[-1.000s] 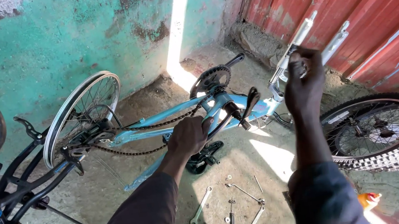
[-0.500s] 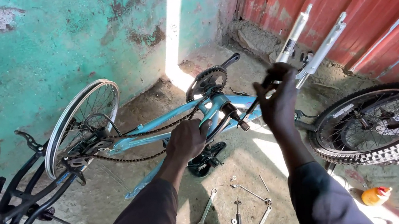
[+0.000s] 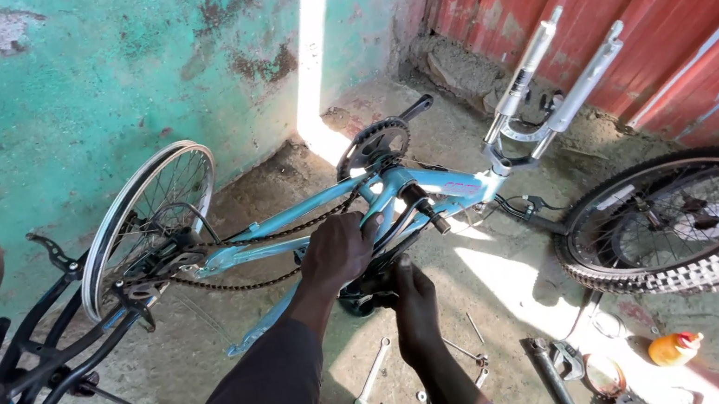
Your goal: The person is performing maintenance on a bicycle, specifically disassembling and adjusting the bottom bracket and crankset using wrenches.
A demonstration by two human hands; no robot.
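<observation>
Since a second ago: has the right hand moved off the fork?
Yes. The right hand has dropped from the silver fork down to the light-blue bike frame, just below the left hand near the cranks.

The right hand (image 3: 414, 302) perhaps hides the seat; the knobby tyre (image 3: 681, 222) runs off-frame.

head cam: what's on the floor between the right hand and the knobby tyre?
Mostly bare sunlit concrete floor between right hand and knobby tyre; thin metal rods lie just below, head view.
</observation>
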